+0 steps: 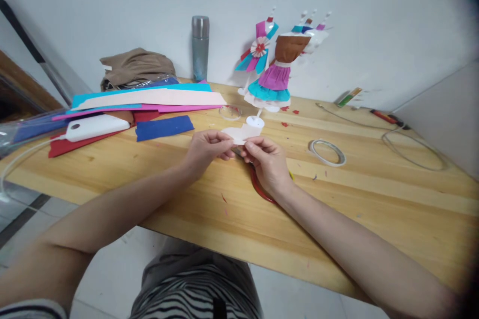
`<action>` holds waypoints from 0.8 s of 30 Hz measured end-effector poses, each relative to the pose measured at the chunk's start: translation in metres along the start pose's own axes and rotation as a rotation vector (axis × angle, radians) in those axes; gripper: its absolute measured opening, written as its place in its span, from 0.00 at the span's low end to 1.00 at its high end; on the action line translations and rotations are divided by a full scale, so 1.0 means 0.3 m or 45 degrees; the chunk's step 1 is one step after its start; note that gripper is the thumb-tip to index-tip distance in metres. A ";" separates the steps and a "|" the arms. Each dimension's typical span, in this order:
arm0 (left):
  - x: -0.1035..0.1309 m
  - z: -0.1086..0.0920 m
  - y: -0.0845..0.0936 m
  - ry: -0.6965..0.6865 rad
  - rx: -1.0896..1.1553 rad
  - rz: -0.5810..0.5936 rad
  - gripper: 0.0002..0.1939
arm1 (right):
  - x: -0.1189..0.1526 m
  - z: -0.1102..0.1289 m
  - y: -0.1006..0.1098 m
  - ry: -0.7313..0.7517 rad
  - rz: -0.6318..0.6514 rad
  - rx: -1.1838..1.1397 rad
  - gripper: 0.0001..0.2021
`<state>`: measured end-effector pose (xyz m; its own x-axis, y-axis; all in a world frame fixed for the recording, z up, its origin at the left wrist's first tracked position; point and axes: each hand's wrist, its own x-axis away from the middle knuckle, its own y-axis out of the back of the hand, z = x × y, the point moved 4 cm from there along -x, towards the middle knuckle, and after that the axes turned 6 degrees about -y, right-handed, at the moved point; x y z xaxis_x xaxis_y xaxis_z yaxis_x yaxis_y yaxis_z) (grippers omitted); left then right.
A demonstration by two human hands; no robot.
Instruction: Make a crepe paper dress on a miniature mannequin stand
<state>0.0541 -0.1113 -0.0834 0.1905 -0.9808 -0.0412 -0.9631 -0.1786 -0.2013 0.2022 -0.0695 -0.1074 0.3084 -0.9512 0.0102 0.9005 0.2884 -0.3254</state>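
A small strip of pale crepe paper is held up over the table between my two hands. My left hand pinches its left part between thumb and fingers. On the other side, my right hand grips the lower edge near the middle. Beneath my right hand lie scissors with a red and yellow handle, mostly hidden by the hand. Just beyond the paper stands a small dress form with a brown top and a tiered skirt in pink, turquoise and pale paper.
More dressed forms stand against the wall by a thermos. Coloured crepe sheets, a blue piece and a white corded device lie left. Tape rolls, a cable and red scraps lie right.
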 end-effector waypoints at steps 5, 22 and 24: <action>-0.004 0.007 0.002 0.018 0.055 -0.028 0.08 | -0.012 -0.010 0.011 -0.040 0.004 0.037 0.12; -0.020 0.022 0.016 -0.067 0.026 -0.041 0.11 | -0.036 -0.005 0.006 -0.035 0.055 0.077 0.12; -0.021 0.016 0.015 -0.101 0.003 -0.009 0.10 | -0.039 -0.001 0.009 -0.018 0.077 0.092 0.11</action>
<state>0.0494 -0.1057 -0.0887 0.2122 -0.9702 -0.1173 -0.9612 -0.1855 -0.2043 0.2007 -0.0576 -0.1088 0.3670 -0.9302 0.0063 0.8996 0.3532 -0.2568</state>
